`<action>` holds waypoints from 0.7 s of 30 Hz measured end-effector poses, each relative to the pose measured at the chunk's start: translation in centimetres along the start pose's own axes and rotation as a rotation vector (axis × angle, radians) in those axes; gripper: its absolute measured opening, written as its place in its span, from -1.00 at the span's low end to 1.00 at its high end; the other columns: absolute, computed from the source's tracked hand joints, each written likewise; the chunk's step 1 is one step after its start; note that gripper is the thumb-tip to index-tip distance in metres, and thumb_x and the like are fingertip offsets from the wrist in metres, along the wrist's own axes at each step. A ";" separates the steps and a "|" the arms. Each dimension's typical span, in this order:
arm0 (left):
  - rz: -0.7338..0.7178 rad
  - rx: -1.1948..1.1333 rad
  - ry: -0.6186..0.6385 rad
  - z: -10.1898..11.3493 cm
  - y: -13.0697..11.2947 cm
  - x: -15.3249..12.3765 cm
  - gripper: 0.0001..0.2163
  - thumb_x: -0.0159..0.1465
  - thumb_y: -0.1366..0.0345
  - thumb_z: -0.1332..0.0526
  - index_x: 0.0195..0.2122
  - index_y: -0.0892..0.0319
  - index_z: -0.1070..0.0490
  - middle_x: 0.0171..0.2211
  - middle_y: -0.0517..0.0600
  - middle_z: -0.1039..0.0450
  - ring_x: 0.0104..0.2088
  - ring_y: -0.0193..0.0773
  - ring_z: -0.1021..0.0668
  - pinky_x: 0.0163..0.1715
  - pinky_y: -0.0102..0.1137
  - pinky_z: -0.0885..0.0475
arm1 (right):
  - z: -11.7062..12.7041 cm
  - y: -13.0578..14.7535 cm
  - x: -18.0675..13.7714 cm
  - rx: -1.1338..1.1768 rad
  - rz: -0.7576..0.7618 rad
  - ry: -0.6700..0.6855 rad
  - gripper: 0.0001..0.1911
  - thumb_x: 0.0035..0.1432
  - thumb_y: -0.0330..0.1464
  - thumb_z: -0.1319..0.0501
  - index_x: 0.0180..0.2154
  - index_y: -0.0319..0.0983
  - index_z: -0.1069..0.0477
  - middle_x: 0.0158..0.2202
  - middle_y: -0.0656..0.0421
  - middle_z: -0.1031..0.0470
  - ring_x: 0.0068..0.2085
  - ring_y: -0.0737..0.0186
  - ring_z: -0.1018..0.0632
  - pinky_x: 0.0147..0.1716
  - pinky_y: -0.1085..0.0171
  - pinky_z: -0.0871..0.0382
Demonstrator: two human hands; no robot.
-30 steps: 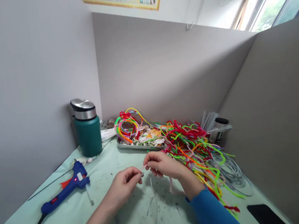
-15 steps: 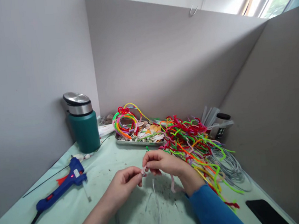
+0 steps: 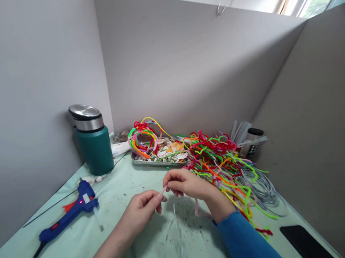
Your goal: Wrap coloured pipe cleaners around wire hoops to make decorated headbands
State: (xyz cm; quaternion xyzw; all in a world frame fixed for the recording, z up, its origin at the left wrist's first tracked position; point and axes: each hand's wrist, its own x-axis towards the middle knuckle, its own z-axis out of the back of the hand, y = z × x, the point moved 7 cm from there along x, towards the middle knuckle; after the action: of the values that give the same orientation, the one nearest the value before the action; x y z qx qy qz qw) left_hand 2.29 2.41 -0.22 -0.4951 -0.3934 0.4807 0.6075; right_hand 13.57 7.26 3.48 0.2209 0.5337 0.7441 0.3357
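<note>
Pink pipe cleaner (image 3: 162,192), thin and fuzzy, is stretched short between both hands just above the middle of the tabletop (image 3: 120,188). The left hand (image 3: 140,208) is closed, thumb and forefinger pinching one end. The right hand (image 3: 184,184) is also closed, fingertips nipping the strand close by, while the loose rest droops under the wrist in a soft curve. Holding it so near the tip with both hands probably keeps the floppy wire stiff enough to control.

Right below the hands lies a clear plastic hoop (image 3: 179,231), narrow, smooth and open-ended, flat among dark crumbs of fluff.

To the right a tangled heap of pipe cleaners (image 3: 222,160) in red, neon green and orange sits within easy reach, partly lying over a coil of grey cord (image 3: 266,189). At the far side a shallow metal tray (image 3: 139,162) holds small pale pieces and looped bright rings. A blue glue gun (image 3: 73,211) rests on the left, well apart from the hands, its nozzle pointing right. A green flask (image 3: 94,147) with a steel lid stands in the far left corner.
</note>
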 end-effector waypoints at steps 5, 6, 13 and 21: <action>-0.065 0.204 -0.085 0.4 0.0 0.1 -0.76 0.17 0.16 -0.12 -0.39 0.18 -0.50 -0.45 -0.01 -0.48 -0.42 -0.26 -0.45 -0.41 -0.45 -0.30 | 0.6 0.0 0.0 -0.039 -0.026 -0.083 -0.87 0.04 -0.47 -0.09 -0.34 -0.28 -0.38 -0.51 0.25 -0.40 -0.61 0.48 -0.30 -0.64 0.47 -0.15; -0.081 0.242 -0.117 0.6 -0.1 0.1 -0.77 0.16 0.17 -0.12 -0.38 0.17 -0.51 -0.40 0.01 -0.51 -0.38 -0.23 -0.47 -0.38 -0.43 -0.32 | 0.6 -0.1 -0.1 -0.058 -0.040 -0.088 -0.87 0.04 -0.47 -0.09 -0.34 -0.28 -0.38 -0.52 0.26 -0.39 -0.62 0.48 -0.29 -0.65 0.47 -0.15; -0.093 0.190 -0.366 2.4 -0.9 -0.4 -0.77 0.14 0.14 -0.16 -0.35 0.18 -0.49 -0.39 0.00 -0.53 -0.38 -0.22 -0.50 -0.33 -0.41 -0.35 | 0.0 -0.2 -0.1 -0.127 -0.073 -0.052 -0.87 0.07 -0.43 -0.09 -0.33 -0.27 -0.39 -0.53 0.24 -0.40 -0.64 0.49 -0.30 -0.66 0.49 -0.17; -0.105 0.253 -0.415 2.7 -1.3 -0.7 -0.81 0.15 0.17 -0.15 -0.42 0.16 -0.47 -0.48 -0.05 -0.50 -0.45 -0.27 -0.47 -0.41 -0.46 -0.30 | -0.4 0.3 -0.2 -0.254 -0.081 -0.067 -0.90 0.08 -0.40 -0.13 -0.37 -0.28 -0.40 -0.57 0.25 -0.40 -0.64 0.49 -0.29 -0.64 0.48 -0.14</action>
State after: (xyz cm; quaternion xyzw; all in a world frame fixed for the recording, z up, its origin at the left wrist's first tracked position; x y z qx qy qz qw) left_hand -0.22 2.22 1.57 -0.2847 -0.4716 0.5850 0.5952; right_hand 13.34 6.76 3.65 0.1796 0.4320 0.7837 0.4086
